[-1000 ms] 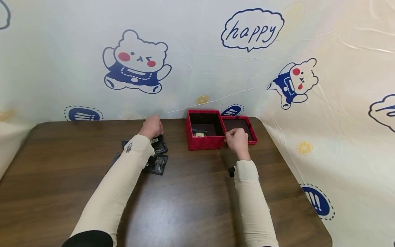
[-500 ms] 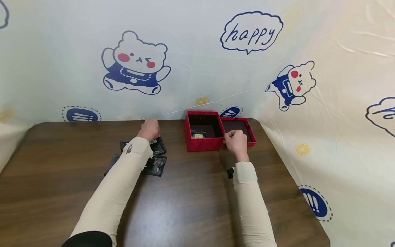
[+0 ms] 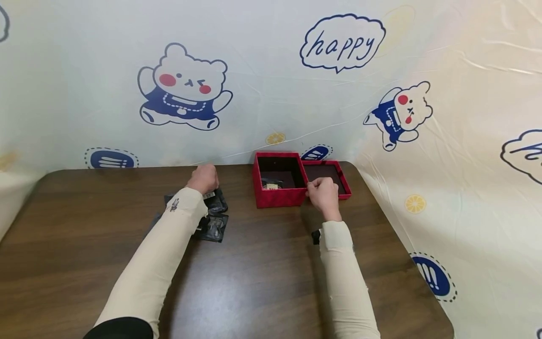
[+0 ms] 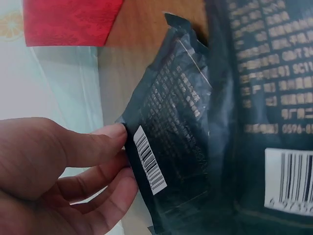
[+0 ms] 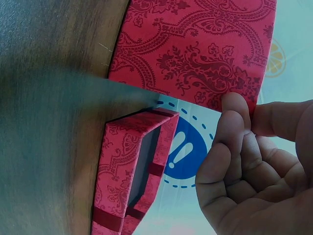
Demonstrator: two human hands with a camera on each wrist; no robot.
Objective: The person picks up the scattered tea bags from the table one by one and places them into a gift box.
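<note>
My left hand (image 3: 204, 179) pinches the edge of a black sachet (image 4: 171, 122) between thumb and fingers at the left back of the table. Small print and a white barcode cover the sachet's face. More black sachets (image 3: 213, 228) lie beneath the left wrist, partly hidden by the sleeve. With thumb and fingertips, my right hand (image 3: 323, 193) grips the upper front right corner of a red patterned box (image 3: 279, 198), which stands without its lid. Inside the box, a dark item with a pale label (image 3: 272, 185) lies at the front left.
The red lid (image 3: 346, 184) rests upturned to the right of the box, partly behind the right hand. A small black thing (image 3: 316, 237) shows beside the right cuff. A printed curtain (image 3: 262, 84) hangs right behind the brown wooden table (image 3: 262, 263).
</note>
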